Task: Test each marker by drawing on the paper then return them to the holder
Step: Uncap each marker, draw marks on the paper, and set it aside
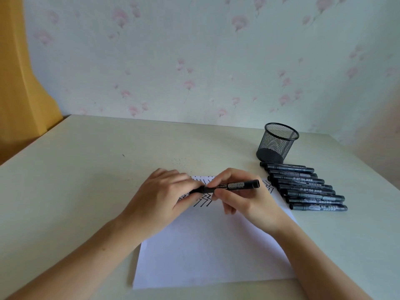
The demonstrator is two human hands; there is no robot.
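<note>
paper sheet (207,245) lies on table (86,169), centre-near. mesh pen holder (277,142) stands at far right. row of markers (305,187) lies in front of holder, right of paper. both hands above paper's far end, one marker (233,185) between them.

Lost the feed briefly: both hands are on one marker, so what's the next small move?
Probably lay this black marker beside the row of black markers. The left hand grips its cap end, the right hand its barrel, over zigzags on the white paper; whether it's being capped or uncapped is unclear.
</note>
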